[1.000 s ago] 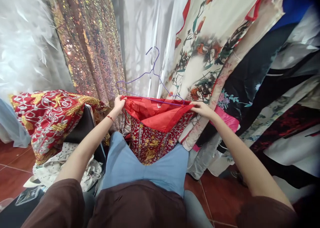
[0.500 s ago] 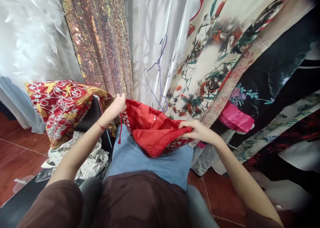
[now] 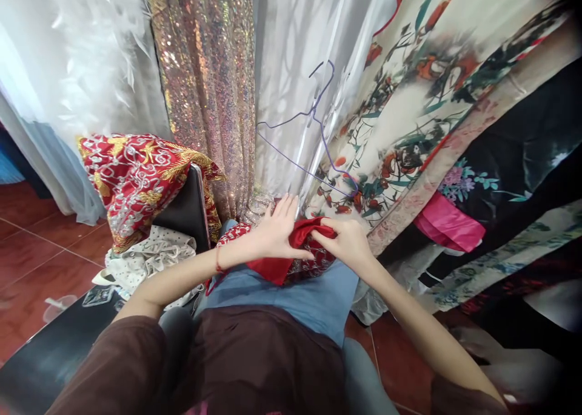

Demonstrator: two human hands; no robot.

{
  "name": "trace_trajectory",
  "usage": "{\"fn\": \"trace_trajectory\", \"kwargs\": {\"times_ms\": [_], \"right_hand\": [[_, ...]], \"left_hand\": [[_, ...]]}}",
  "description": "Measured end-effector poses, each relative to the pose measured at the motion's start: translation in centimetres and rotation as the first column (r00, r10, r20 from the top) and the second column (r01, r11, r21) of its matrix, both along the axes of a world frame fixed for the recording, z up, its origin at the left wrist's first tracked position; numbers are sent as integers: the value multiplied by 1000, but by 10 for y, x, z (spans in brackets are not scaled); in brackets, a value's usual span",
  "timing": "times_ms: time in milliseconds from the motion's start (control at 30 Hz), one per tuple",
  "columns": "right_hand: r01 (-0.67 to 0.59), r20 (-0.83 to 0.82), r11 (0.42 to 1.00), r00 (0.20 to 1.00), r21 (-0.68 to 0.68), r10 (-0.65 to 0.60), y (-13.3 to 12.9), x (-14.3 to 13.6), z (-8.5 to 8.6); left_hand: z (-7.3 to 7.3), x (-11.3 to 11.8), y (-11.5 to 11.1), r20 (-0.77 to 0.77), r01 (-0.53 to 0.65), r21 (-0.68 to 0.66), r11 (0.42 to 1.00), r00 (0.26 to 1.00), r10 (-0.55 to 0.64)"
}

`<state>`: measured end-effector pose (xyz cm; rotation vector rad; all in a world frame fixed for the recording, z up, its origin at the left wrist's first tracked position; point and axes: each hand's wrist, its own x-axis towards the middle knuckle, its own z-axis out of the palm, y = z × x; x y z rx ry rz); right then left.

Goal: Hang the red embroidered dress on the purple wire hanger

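A red embroidered garment (image 3: 269,270) with a plain red lining lies bunched across my lap, over the blue trousers. My left hand (image 3: 275,230) rests over its middle with the fingers stretched out and the thumb apart. My right hand (image 3: 343,242) pinches the garment's upper edge between thumb and fingers, just right of my left hand. Much of the garment is hidden beneath both hands. Past my hands, a purple wire hanger (image 3: 313,110) is in front of the pale curtains.
On the left, a red and gold embroidered cloth (image 3: 136,178) drapes over a black chair back (image 3: 184,212). White dotted fabric (image 3: 150,260) and a phone-like object (image 3: 97,295) lie on the black seat. A sequin curtain (image 3: 213,87) and floral garments (image 3: 409,118) hang close ahead and right.
My left hand has let go of the garment's left edge and moved right, close to my right hand. The opening, spread wide before, is now gathered. The view has turned slightly left.
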<state>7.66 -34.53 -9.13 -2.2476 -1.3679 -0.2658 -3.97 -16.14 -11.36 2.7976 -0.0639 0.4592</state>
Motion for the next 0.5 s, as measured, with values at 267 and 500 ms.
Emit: {"fn": "trace_trajectory", "kwargs": {"times_ms": [267, 500], "right_hand": [[124, 65, 978, 989, 165, -136, -2, 20, 13], [216, 8, 904, 972, 368, -235, 23, 65, 31]], "left_hand": [[1, 27, 61, -327, -395, -24, 918, 871, 367], [31, 62, 130, -161, -307, -685, 661, 948, 275]]}}
